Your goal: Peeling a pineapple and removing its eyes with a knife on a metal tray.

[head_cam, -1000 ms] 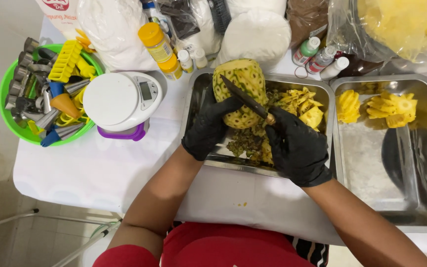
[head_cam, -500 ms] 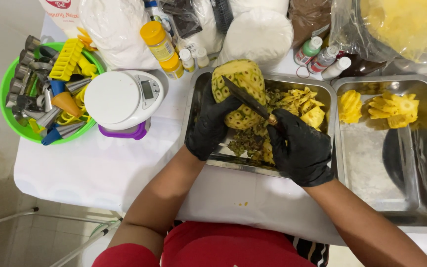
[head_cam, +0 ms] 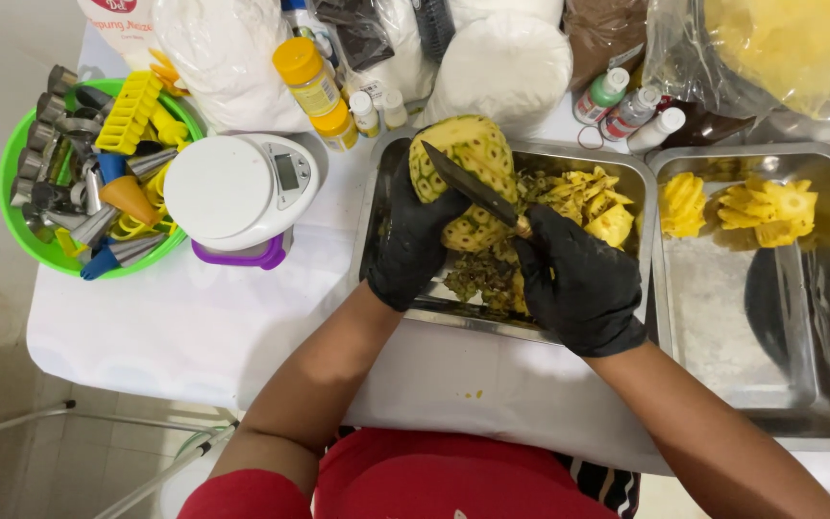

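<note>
Now our knife [head_cam: 473, 189] lies higher across the pineapple [head_cam: 465, 178] than a second ago: the dark blade runs slantwise over the fruit's face, tip toward the upper left, where earlier it sat lower near the base. Our right hand [head_cam: 578, 279], in a black glove, is closed around the handle. Our left hand [head_cam: 413, 240], gloved too, is wrapped around the fruit's left side and holds it tilted over the left tray [head_cam: 377, 207]. The fruit itself has barely shifted, so we judge the peeling is moving round the skin, with green-eyed rind still showing on the upper part.

Under the fruit, peel scraps [head_cam: 477, 279] and yellow trimmings [head_cam: 588, 197] pile in the same tray, touching the fruit's lower end and crowding the blade's path. The right tray [head_cam: 818, 384] holds cut yellow pieces [head_cam: 766, 207] at its far end. On the surface [head_cam: 194, 327] to the left stand a white scale [head_cam: 232, 192] and a green bowl [head_cam: 21, 231] of cutters. Bottles [head_cam: 314, 82] and bags [head_cam: 501, 62] stand just behind the trays.
</note>
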